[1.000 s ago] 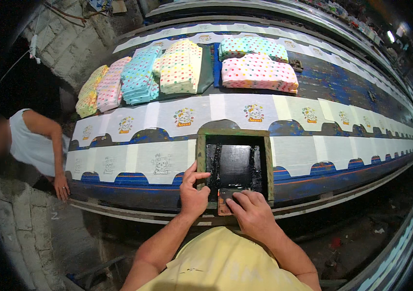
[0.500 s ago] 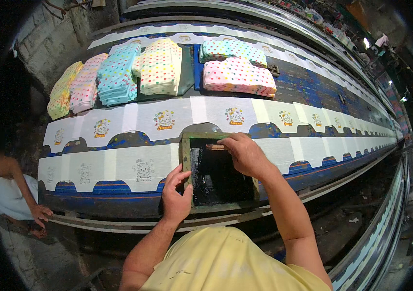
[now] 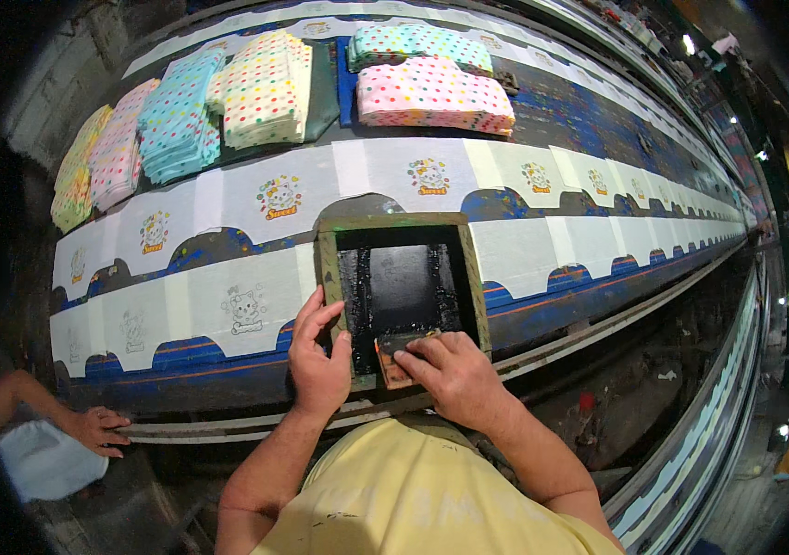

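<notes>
A dark, wet screen in a greenish frame (image 3: 469, 287) lies over the near row of white fabric pieces (image 3: 515, 254). My left hand (image 3: 318, 354) grips the frame's left side, fingers bent over it. My right hand (image 3: 445, 370) is closed on a squeegee with a worn orange-brown handle (image 3: 390, 367), at the screen's near end. Pieces left of the frame carry black outline drawings (image 3: 244, 308); those in the row behind show small coloured prints (image 3: 280, 196).
Folded stacks of polka-dot fabric (image 3: 431, 102) sit at the back of the long table (image 3: 589, 106). At lower left a co-worker's hand (image 3: 98, 428) is at the metal rail (image 3: 181, 433). More long rails run along the right (image 3: 709, 407).
The squeegee in my right hand went to the screen's far end, then back to the near end. The view has shifted; the co-worker now shows lower at the left.
</notes>
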### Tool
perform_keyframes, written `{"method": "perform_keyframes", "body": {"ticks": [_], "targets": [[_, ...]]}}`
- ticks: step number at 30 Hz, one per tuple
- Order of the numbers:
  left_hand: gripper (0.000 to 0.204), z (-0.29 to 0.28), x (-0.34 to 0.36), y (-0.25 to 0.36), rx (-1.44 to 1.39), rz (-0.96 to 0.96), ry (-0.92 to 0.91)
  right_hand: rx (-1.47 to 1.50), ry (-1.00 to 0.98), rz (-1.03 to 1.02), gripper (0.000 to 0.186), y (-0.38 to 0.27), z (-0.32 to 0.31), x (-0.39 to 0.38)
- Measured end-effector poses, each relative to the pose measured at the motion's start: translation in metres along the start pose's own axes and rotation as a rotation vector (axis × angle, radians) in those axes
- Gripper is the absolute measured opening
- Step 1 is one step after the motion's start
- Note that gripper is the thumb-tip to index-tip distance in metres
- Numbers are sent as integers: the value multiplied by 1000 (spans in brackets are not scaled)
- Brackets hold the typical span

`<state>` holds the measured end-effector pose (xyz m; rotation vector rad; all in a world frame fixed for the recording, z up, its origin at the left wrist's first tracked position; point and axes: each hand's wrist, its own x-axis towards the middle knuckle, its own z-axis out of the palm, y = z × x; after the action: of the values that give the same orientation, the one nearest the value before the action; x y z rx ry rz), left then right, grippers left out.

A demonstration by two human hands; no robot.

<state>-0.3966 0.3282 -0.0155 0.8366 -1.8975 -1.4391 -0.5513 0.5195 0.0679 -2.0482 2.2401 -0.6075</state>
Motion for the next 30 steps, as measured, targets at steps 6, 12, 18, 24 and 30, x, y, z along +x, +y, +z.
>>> {"method": "perform_keyframes", "body": {"ticks": [6, 12, 18, 24, 30], "targets": [[59, 8, -2, 6, 203, 58, 4, 211, -79, 53, 52, 3, -7, -26], [47, 27, -4, 14, 60, -56, 93, 254, 370, 321, 46, 33, -8, -76], [38, 105, -15, 31, 20, 136, 173, 429, 509, 450, 44, 90, -16, -135], [38, 212, -16, 47, -6, 120, 133, 411, 537, 475, 46, 169, -48, -197], [40, 264, -16, 52, -13, 24, 135, 208, 501, 379, 42, 206, -70, -220]]}}
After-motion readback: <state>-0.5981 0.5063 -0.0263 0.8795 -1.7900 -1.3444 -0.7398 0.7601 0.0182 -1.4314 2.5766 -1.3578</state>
